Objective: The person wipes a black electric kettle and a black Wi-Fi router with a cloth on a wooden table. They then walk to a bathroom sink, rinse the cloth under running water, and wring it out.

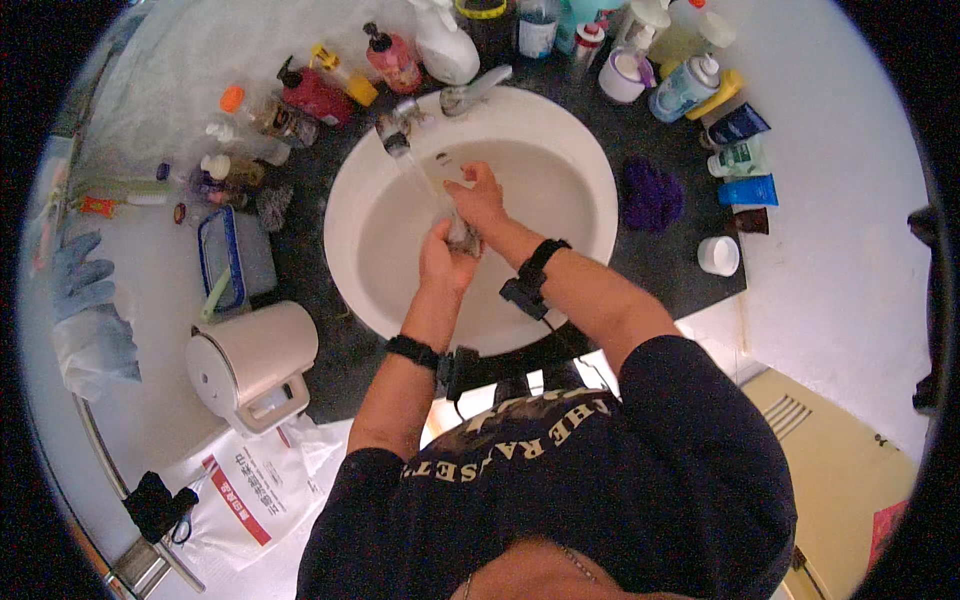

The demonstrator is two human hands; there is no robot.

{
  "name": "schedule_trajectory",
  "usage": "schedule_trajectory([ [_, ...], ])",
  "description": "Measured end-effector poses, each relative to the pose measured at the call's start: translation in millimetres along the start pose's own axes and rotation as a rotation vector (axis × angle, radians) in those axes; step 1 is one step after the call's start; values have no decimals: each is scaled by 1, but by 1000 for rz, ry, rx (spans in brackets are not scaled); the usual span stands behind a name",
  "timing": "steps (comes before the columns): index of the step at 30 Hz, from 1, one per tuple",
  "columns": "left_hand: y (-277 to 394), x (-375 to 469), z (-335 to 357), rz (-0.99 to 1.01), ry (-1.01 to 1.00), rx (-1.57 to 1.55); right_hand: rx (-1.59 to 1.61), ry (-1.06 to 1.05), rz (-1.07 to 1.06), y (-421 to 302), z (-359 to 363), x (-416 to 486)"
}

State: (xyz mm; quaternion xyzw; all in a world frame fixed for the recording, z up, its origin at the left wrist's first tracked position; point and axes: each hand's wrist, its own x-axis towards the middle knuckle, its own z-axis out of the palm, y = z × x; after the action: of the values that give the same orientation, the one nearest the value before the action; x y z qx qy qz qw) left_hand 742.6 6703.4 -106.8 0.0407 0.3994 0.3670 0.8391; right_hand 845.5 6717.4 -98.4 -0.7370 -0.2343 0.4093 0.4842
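Observation:
Over the white oval washbasin (pixel 346 217), my left hand (pixel 444 259) holds a small greyish object (pixel 463 238), perhaps a clear cup; fingers and blur hide its exact kind. My right hand (pixel 480 199) is just above it, fingers bent, its heel close against the object. Whether the right fingers grip anything cannot be made out. A stream of water (pixel 421 174) runs from the chrome faucet (pixel 391 135) down toward both hands. The faucet's lever (pixel 487 82) points back and to the right.
Several pump bottles (pixel 319 94) and a white spray bottle (pixel 446 45) line the back of the dark countertop (pixel 667 277). To the right lie a purple mesh sponge (pixel 652 193) and a white cup (pixel 718 256). A white electric kettle (pixel 259 360) and a blue-rimmed container (pixel 255 259) stand left.

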Motion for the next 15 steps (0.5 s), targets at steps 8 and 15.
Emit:
schedule_trajectory([
  [8, -6, -5, 2, -154, -259, -72, -134, 193, -98, -3, 3, -23],
  [15, 26, 13, -44, -138, -600, -128, -102, -101, -371, 23, 22, -54],
])
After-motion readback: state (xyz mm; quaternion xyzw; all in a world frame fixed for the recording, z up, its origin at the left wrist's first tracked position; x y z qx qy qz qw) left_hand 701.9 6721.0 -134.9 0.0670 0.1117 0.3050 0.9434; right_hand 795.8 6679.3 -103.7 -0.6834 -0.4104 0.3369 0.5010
